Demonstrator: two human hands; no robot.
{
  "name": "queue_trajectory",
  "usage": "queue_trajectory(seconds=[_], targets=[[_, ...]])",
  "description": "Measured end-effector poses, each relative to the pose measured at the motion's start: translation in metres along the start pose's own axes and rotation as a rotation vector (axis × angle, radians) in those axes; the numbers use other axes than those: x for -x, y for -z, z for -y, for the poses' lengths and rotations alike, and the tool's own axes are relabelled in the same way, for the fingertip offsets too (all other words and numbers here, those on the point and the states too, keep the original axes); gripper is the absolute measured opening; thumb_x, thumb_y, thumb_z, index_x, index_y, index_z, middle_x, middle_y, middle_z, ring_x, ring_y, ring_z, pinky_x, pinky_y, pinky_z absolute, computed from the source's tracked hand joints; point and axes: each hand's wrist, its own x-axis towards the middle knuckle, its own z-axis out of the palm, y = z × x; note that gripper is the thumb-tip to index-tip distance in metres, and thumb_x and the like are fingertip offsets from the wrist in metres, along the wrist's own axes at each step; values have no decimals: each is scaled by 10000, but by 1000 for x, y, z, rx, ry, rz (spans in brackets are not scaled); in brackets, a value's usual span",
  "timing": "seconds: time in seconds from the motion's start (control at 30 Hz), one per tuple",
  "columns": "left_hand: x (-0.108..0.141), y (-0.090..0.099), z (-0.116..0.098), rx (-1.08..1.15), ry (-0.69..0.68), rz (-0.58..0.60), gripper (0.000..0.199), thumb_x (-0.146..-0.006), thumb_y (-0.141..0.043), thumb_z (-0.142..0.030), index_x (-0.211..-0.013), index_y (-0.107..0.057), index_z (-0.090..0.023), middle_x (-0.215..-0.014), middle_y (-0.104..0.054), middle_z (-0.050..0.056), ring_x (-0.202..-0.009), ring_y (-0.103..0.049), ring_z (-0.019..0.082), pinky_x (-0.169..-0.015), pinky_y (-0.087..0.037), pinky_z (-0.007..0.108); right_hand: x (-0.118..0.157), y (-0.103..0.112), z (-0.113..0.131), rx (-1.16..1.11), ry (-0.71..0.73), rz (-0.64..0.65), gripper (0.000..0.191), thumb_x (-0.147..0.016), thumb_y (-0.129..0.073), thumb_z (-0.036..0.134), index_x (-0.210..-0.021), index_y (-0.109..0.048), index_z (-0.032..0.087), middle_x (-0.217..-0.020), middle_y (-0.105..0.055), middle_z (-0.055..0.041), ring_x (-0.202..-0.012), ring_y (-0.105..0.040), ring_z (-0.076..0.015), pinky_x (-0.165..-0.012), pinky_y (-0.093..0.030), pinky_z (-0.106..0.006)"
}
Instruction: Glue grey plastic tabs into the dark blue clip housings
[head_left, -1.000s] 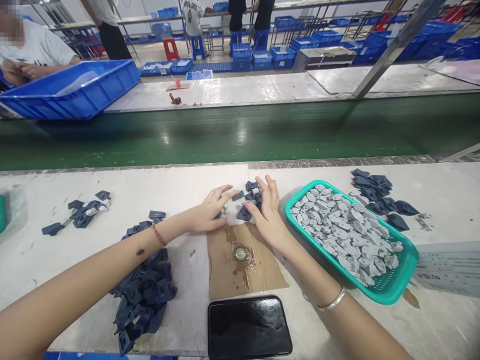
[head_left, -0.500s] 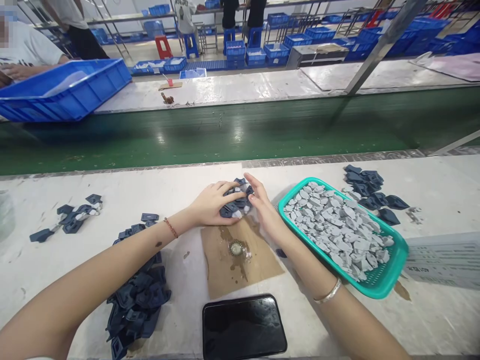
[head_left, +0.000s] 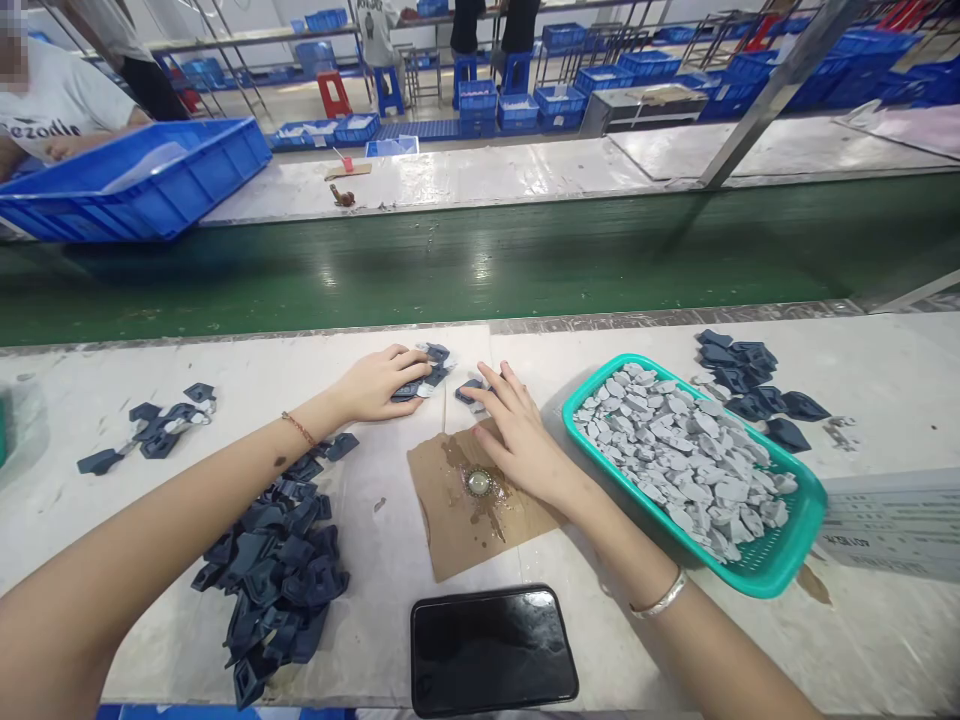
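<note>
My left hand (head_left: 382,384) lies over a cluster of dark blue and light grey pieces (head_left: 433,366) behind the cardboard, its fingers spread on them. My right hand (head_left: 517,430) is to the right, fingers apart, over a few more dark pieces (head_left: 470,390) that its fingers partly hide. In front of the hands lies brown cardboard (head_left: 450,530) with a wet patch and a small round dish (head_left: 478,483). A big heap of dark blue pieces (head_left: 277,570) is beside my left forearm. Light grey pieces (head_left: 690,450) fill a green basket (head_left: 780,570) at the right.
A black phone (head_left: 493,650) lies at the front edge. More dark pieces sit at the far left (head_left: 159,430) and right (head_left: 739,362). Behind the table run a green belt (head_left: 420,270) and a ledge with a blue crate (head_left: 150,205); a person stands behind the crate.
My left hand has moved left with part of the cluster, away from my right hand. A few pieces stay near my right fingers. The view has shifted slightly.
</note>
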Motion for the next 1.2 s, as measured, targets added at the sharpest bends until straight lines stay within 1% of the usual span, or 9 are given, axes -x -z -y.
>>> queue_trajectory(seconds=[0.13,0.3,0.57,0.77,0.97,1.03,1.1,1.17,1.2], targets=[[19,9,22,-13,11,42,366,-977,-526,-441,-1210,-692,-214,-1348,-697,155,-1177,-631,333,-1022,-544,488,0,1,0,31,-13,6,526,-1000,-438,212,-1515,-542,204,-1804,-224,-95,-1697,-14,-322,-1337,-178,-641],[54,20,52,-29,109,60,412,-959,-508,-491,-1184,-715,-214,-1329,-697,176,-1170,-644,348,-1028,-547,504,1,0,-2,39,1,7,521,-1002,-462,227,-1519,-530,218,-1802,-220,-108,-1698,-16,-316,-1331,-212,-635],[142,36,86,-91,395,44,504,-956,-468,-551,-1228,-692,-190,-1368,-670,198,-1245,-655,400,-1063,-541,537,0,0,-3,61,-11,22,510,-1017,-474,260,-1522,-527,210,-1801,-213,-115,-1698,11,-314,-1340,-199,-619],[220,48,83,-196,669,32,509,-974,-411,-570,-1233,-658,-208,-1398,-680,143,-1218,-685,420,-1059,-533,566,0,-4,-7,78,11,-17,499,-1019,-471,287,-1514,-527,248,-1785,-261,-98,-1696,-52,-320,-1323,-253,-631],[271,62,67,-273,876,-17,489,-959,-381,-614,-1158,-672,-275,-1342,-742,94,-1191,-722,397,-1026,-557,544,0,-5,-9,65,32,-28,494,-1028,-444,314,-1514,-514,252,-1783,-267,-91,-1696,-59,-323,-1329,-227,-639],[279,63,61,-287,909,-74,526,-938,-377,-641,-1143,-690,-271,-1374,-733,92,-1279,-681,453,-1087,-505,613,0,-6,-9,57,20,-57,508,-1026,-441,316,-1525,-499,239,-1790,-235,-101,-1694,-56,-331,-1332,-207,-643],[277,64,56,-291,904,-151,623,-921,-338,-684,-1179,-692,-241,-1475,-664,106,-1412,-553,549,-1174,-367,725,-1,-7,-9,57,-7,-139,539,-1016,-439,299,-1551,-463,235,-1797,-190,-111,-1690,-66,-344,-1328,-203,-653],[262,64,53,-266,861,-209,736,-916,-300,-725,-1266,-663,-190,-1573,-557,139,-1487,-424,607,-1219,-252,766,-1,-8,-9,68,-64,-243,573,-991,-449,272,-1563,-442,232,-1779,-202,-134,-1666,-146,-372,-1309,-235,-670],[249,64,52,-240,827,-221,769,-925,-309,-732,-1320,-636,-159,-1598,-516,163,-1495,-411,604,-1231,-250,749,-1,-9,-9,70,-101,-284,583,-975,-457,261,-1557,-450,226,-1750,-247,-154,-1638,-213,-389,-1295,-259,-677]])
